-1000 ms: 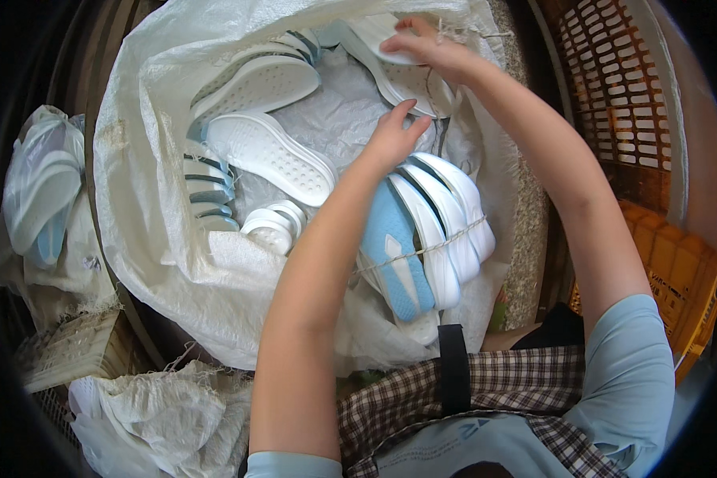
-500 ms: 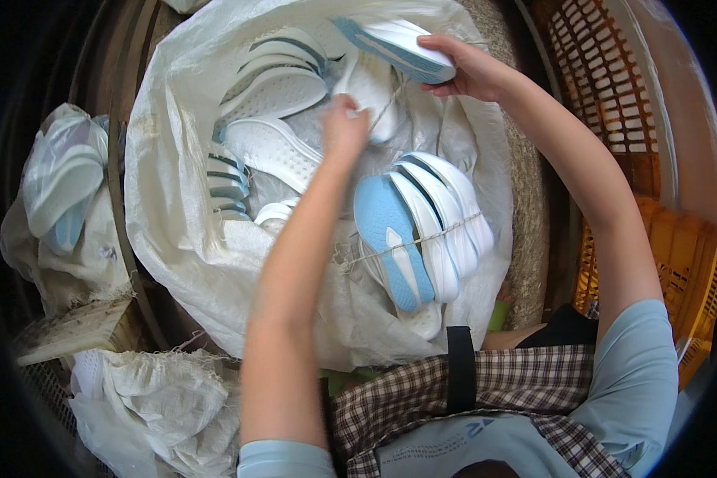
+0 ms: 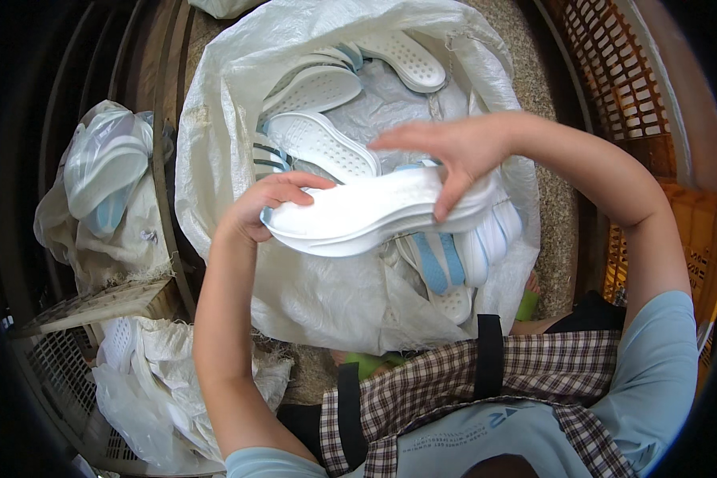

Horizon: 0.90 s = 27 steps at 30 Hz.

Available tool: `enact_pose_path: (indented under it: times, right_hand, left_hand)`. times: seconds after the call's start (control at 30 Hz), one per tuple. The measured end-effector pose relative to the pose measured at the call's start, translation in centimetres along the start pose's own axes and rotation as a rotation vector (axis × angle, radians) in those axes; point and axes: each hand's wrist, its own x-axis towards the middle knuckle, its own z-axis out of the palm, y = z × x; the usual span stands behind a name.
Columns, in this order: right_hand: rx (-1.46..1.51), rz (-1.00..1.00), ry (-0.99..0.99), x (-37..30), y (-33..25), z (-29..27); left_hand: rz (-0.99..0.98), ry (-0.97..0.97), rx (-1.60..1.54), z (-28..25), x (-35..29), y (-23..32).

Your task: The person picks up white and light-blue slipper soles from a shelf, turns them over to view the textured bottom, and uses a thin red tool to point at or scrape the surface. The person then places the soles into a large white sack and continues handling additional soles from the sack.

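Observation:
My left hand (image 3: 273,203) grips one end of a white shoe sole (image 3: 358,210), held level above a big white woven sack (image 3: 223,135). I cannot tell whether a second sole lies under it. Over the other end hovers my right hand (image 3: 462,155), fingers spread and thumb against the sole. Partly hidden beneath is a bundle of blue and white soles (image 3: 478,243) in the sack. Farther in lie a dimpled white sole (image 3: 324,145), a stack of soles (image 3: 315,86), and another dimpled sole (image 3: 410,62) at the back.
A plastic-wrapped pair of soles (image 3: 107,179) rests on sacking at the left. Below it are a crate edge (image 3: 95,307) and a crumpled sack (image 3: 167,374). Brown (image 3: 613,72) and orange (image 3: 669,247) plastic baskets stand at the right.
My right hand has come from the sack's back edge toward the middle, its fingers now spread. My left hand has moved left and nearer, and now grips the white sole.

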Motion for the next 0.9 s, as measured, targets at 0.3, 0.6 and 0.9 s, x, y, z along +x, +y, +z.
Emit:
enact_pose_path:
  times: [0.3,0.6,0.9]
  right_hand:
    - [2.058,-0.014,-0.114,-5.9,0.0,3.2]
    - [2.293,-0.294,-0.171,-7.8,1.6,3.4]
    - [2.247,-0.341,-0.225,-7.8,2.1,3.7]
  left_hand:
    - [0.441,0.446,0.146,0.1,7.2,-3.1]
    - [0.367,1.162,0.835,0.6,17.6,-6.7]
    - [0.31,1.246,0.602,0.0,17.3,-6.7]
